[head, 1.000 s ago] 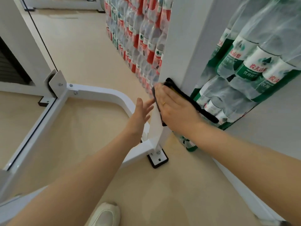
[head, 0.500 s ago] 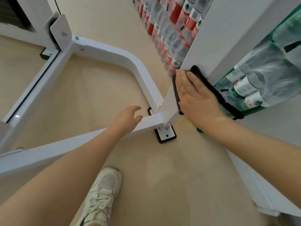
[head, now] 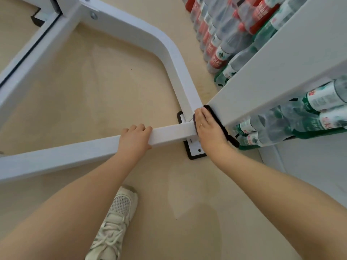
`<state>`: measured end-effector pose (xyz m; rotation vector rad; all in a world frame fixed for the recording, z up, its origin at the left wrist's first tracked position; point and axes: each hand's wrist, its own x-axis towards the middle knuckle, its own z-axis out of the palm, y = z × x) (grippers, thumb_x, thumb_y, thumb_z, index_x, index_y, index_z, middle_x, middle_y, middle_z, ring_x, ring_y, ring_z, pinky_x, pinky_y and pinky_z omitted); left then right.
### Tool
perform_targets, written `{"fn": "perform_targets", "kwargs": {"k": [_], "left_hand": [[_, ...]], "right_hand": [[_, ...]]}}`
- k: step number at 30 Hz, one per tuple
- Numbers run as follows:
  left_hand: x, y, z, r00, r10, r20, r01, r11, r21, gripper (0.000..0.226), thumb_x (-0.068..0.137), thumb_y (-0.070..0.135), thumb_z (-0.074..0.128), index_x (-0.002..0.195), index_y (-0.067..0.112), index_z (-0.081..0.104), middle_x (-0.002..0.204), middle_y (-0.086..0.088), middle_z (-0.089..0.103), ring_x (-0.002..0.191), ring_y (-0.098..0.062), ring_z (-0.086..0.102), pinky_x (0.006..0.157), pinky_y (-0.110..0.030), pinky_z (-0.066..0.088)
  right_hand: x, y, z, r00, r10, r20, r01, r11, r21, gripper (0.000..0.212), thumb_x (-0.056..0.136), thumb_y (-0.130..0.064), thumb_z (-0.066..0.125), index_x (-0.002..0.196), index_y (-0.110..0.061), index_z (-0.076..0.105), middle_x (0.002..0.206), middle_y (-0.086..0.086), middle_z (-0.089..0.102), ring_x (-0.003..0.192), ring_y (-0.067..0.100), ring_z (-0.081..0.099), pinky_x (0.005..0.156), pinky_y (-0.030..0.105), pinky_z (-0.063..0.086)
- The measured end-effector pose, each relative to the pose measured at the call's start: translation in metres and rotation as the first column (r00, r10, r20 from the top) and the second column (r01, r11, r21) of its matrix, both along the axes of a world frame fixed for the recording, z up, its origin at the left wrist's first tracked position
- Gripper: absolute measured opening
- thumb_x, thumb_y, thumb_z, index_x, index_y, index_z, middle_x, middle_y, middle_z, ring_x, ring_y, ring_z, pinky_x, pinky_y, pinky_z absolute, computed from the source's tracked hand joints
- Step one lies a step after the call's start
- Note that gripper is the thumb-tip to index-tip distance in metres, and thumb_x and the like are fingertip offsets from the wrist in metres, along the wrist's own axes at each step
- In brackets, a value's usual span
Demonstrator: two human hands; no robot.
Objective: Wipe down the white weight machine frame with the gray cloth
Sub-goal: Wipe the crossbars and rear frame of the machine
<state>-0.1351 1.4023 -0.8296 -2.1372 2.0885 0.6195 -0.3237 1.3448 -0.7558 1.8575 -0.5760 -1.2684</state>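
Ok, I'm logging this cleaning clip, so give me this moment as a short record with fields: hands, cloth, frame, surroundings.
left hand: grips the low frame bar, fingers curled over its top
right hand: flat on the cloth, fingers straight, pressing it to the post
cloth: dark gray, at the foot of the upright post, near the joint
frame: white, with a curved bar meeting the straight bar at the post
base plate: black-edged, on the floor
bottles: packs stacked behind the post
shoe: white, under the left arm
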Motion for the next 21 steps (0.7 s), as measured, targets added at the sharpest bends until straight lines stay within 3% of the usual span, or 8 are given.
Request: {"fn": "perform_targets", "kwargs": {"k": [5,8,16,21], "left_hand": [[-0.001,-0.006,0.012,0.999,0.025,-0.021,-0.024,0.998,0.066,0.051,0.082,0.034,0.064,0.124,0.016,0.043,0.120,-0.006,0.049,0.111,-0.028,0.046,0.088,-0.036,0.034],[0.001,-0.010,0.013,0.999,0.026,-0.048,-0.021,0.995,0.093,0.052,0.080,0.034,0.066,0.124,0.017,0.043,0.121,-0.006,0.049,0.112,-0.028,0.045,0.087,-0.036,0.035],[0.008,-0.008,-0.003,0.996,0.010,-0.086,-0.007,0.999,0.039,0.052,0.081,0.036,0.065,0.125,0.019,0.042,0.120,-0.004,0.047,0.110,-0.026,0.043,0.083,-0.035,0.033],[0.005,-0.008,-0.003,0.998,0.025,-0.053,-0.023,0.999,0.042,0.050,0.083,0.034,0.064,0.125,0.020,0.042,0.121,-0.004,0.047,0.111,-0.026,0.043,0.083,-0.035,0.034]], "right_hand": [[-0.015,0.005,0.059,0.990,0.076,0.117,-0.057,0.985,-0.162,0.068,0.093,-0.028,0.023,0.132,0.019,-0.007,0.152,0.025,0.010,0.141,0.039,0.002,0.100,0.056,-0.018],[-0.020,0.009,0.061,0.991,0.107,0.084,-0.088,0.975,-0.204,0.067,0.094,-0.024,0.022,0.128,0.022,-0.012,0.152,0.027,0.008,0.140,0.040,0.000,0.101,0.057,-0.018],[-0.007,-0.001,-0.036,0.991,0.091,-0.098,-0.089,0.996,0.019,0.069,0.098,-0.037,0.028,0.143,0.009,0.002,0.153,0.025,0.005,0.140,0.044,-0.002,0.095,0.062,-0.019],[-0.012,-0.007,-0.035,0.971,0.188,-0.146,-0.178,0.981,0.079,0.072,0.098,-0.042,0.029,0.144,0.007,0.006,0.152,0.026,0.007,0.140,0.045,0.000,0.097,0.063,-0.017]]}}
